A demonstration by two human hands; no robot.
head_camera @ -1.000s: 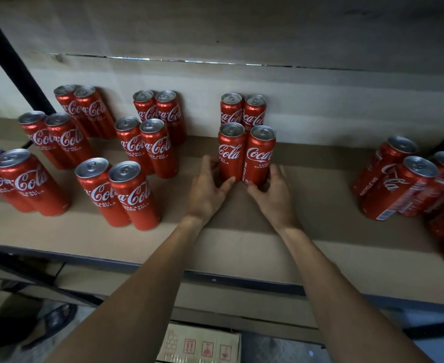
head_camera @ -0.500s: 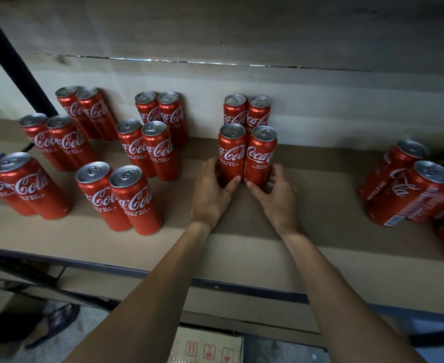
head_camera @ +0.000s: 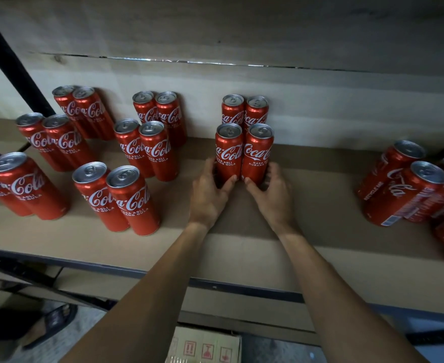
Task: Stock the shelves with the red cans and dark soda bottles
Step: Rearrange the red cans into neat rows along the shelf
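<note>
On the shelf (head_camera: 241,247), mid-row, my hands have closed in since a second ago. Then they lay lower and flatter at the cans' feet. Now my left hand (head_camera: 207,195) curls round the left can (head_camera: 228,153) and my right hand (head_camera: 270,195) round the right can (head_camera: 258,153), thumbs (head_camera: 230,180) almost meeting in front. Both cans stand upright, touching each other, just before the rear pair (head_camera: 232,111) by the back wall (head_camera: 320,121). My forearms (head_camera: 147,289) converge.
</note>
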